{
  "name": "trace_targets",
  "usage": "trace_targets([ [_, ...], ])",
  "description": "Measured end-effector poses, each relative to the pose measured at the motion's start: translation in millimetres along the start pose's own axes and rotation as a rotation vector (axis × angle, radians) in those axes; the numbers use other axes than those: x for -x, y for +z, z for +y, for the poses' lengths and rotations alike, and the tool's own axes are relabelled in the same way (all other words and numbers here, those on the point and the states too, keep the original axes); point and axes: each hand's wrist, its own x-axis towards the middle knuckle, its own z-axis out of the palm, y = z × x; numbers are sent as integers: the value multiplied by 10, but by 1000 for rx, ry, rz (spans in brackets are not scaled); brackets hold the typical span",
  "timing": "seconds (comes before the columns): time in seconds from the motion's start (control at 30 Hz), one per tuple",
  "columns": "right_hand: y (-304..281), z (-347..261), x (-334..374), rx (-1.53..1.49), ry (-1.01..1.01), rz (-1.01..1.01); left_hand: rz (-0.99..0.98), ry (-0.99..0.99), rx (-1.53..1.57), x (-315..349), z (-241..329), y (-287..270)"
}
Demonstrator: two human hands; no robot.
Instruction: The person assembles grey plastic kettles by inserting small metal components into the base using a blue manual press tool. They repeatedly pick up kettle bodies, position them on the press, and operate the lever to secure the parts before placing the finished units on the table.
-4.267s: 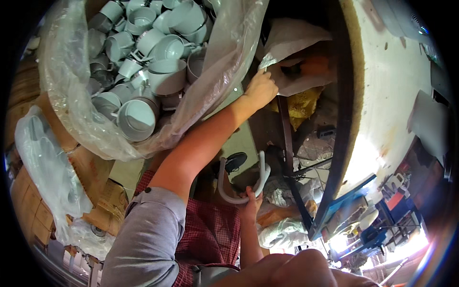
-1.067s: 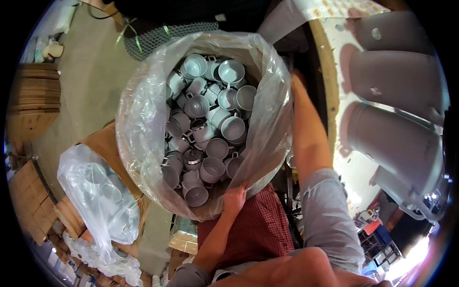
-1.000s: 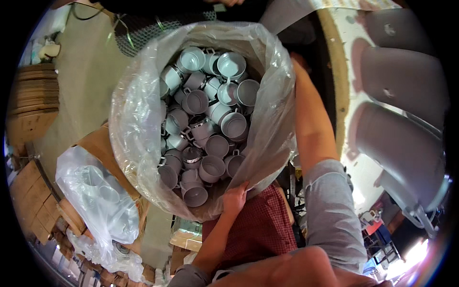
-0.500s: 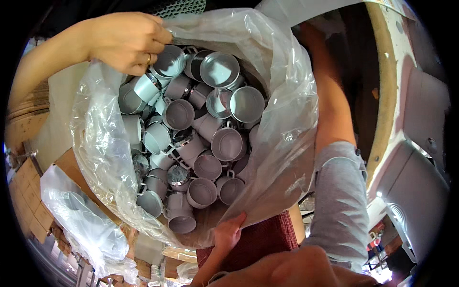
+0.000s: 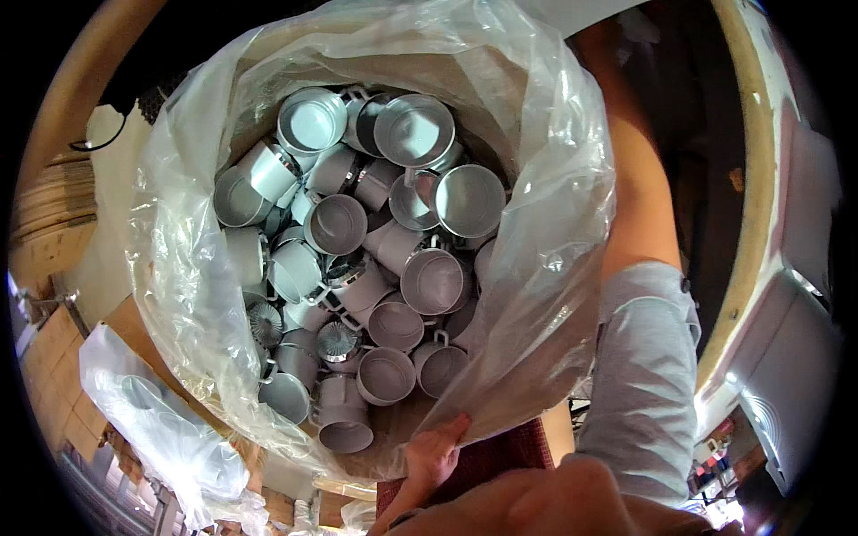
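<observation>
A large clear plastic bag point(image 5: 554, 268) stands wide open in front of me, its rim folded and crinkled. Inside lies a jumbled heap of grey mugs point(image 5: 433, 280) with thin handles; some show shiny bands or ribbed, glossy bottoms. At the near rim, my left hand point(image 5: 435, 453) is closed on the plastic, below the lowest mugs. My right arm, in a grey rolled sleeve point(image 5: 639, 375), runs up along the bag's right side. Its hand is hidden beyond the far right rim. A bare arm point(image 5: 80, 80), apparently another person's, curves along the upper left edge.
Cardboard point(image 5: 54, 223) is stacked at the left. A filled translucent plastic bag point(image 5: 161, 411) stands at lower left. Dark red cloth point(image 5: 514, 456) shows under the near rim. On the right are a curved tan edge point(image 5: 746, 205) and grey padded panels point(image 5: 769, 357).
The other person's ringed hand has left the bag's far left rim and moved up out of view. The rim there now stands rounder and wider. My left hand keeps its place.
</observation>
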Motion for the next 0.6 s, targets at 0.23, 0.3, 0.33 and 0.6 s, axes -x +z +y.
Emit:
trace_targets([
  [0.23,-95,121,-257,115,-36,-90,-54,-29,7,-23,49,-53],
  [0.3,-82,54,-50,175,-88,-178,-25,-17,36,15,-18,48],
  [0.33,-67,-27,76,219,-132,-238,-94,-71,-7,34,8,63],
  [0.6,-244,304,1755,281,-250,-467,-16,14,-47,191,20,173],
])
